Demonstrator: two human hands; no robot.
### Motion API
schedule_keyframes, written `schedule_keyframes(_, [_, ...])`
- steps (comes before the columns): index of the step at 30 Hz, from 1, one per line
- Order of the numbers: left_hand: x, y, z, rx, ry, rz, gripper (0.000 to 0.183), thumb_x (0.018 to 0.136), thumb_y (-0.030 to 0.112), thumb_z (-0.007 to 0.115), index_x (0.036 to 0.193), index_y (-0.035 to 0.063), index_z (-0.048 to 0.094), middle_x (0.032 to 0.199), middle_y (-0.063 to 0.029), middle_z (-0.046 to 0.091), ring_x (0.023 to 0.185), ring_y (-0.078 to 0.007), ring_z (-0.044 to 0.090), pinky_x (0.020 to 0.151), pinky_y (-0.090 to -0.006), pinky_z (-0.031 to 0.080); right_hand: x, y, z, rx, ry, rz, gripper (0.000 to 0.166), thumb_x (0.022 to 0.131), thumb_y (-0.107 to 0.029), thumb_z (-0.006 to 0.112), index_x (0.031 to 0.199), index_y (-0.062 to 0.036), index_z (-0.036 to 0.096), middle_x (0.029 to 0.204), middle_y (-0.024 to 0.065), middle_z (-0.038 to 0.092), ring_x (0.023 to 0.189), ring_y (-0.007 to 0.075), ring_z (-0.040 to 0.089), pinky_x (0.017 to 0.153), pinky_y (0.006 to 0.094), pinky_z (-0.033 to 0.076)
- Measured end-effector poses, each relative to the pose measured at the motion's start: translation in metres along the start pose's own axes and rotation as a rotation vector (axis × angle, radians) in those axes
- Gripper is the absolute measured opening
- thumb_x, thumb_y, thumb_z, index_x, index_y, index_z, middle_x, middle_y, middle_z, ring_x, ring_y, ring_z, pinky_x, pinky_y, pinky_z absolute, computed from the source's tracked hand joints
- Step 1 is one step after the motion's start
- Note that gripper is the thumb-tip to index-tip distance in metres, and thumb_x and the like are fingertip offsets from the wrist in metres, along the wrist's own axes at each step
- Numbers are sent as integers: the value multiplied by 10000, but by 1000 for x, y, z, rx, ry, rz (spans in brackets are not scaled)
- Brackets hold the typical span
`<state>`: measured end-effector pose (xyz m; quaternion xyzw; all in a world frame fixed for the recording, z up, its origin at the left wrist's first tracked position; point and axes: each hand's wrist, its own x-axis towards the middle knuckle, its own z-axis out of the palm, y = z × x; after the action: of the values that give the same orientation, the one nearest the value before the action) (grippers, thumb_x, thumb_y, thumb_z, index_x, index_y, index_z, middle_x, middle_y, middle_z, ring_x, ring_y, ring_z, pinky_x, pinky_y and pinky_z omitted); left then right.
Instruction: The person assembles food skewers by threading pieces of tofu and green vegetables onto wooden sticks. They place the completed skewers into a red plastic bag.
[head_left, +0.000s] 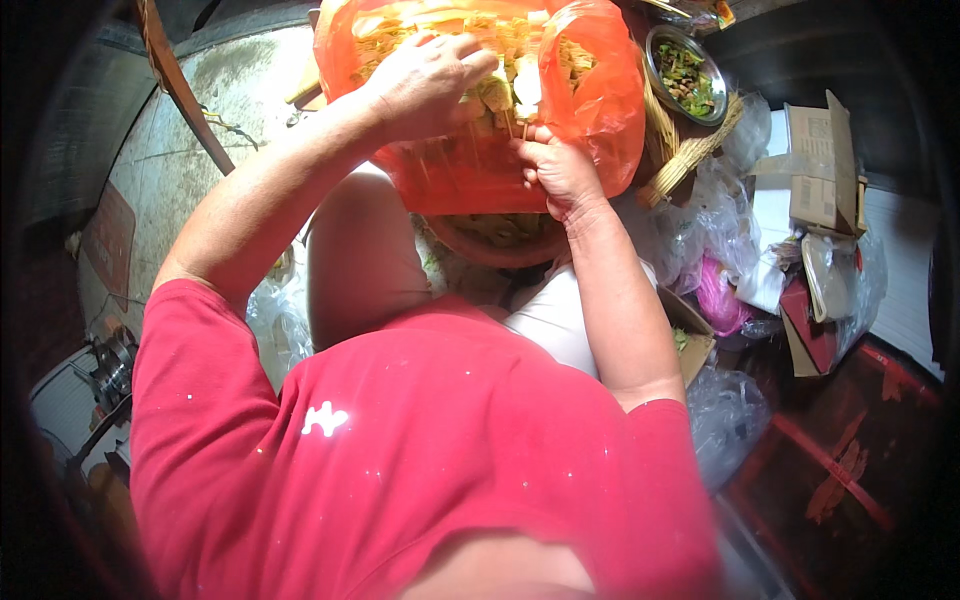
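A translucent orange-red plastic bag (472, 180) lies open before me, over a round reddish-brown basin (487, 251). Inside it sit rows of pale yellow-green food pieces on thin sticks (495, 94), perhaps folded leaves or bean curd. My right hand (559, 169) pinches the thin lower ends of one or more sticks at the bag's near side. Over the food at the left, my left hand (431, 86) is bent with its back toward me. Its fingertips are partly hidden, so whether it grips a piece cannot be told.
At the upper right stands a metal bowl (686, 75) of chopped greens, beside a bundle of straw-coloured sticks (694, 154). Clear plastic bags (709, 217), a pink bag (720, 292) and a cardboard box (817, 165) crowd the right side. A curved brown bar (180, 82) crosses the upper left.
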<state>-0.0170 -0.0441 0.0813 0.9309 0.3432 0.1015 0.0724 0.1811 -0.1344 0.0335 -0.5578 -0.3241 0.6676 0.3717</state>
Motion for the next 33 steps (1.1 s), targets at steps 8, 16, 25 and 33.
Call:
schedule_keyframes(8, [3,-3,16,152,100,23,460,763,317,661,1168,113,586,1142,-78,558,1124,-258,516,950,-433,384,-1,3,-2,-98,86,1,129,902,-196,594,927,-72,616,683,-54,546,513,25,434,479,177,362])
schedule_keyframes(16, [3,-4,15,112,66,12,376,769,317,655,1088,119,622,1089,-59,581,1110,-248,520,929,-431,383,-6,-8,-10,-763,253,-211,274,870,-282,616,768,-29,637,630,-14,579,571,88,521,545,263,419])
schedule_keyframes(25, [5,1,6,73,-77,-36,439,755,279,667,1150,107,582,1191,-90,546,1159,-286,488,1005,-448,347,-1,-27,-7,-1092,259,-297,262,842,-271,593,825,-13,632,692,150,621,626,237,601,626,346,465])
schedule_keyframes(33, [6,3,5,77,-38,-44,436,745,286,678,1129,99,588,1144,-87,554,1144,-288,492,978,-447,360,8,-39,-3,-1253,318,-237,251,833,-276,564,882,-48,656,842,194,651,820,354,632,746,410,489])
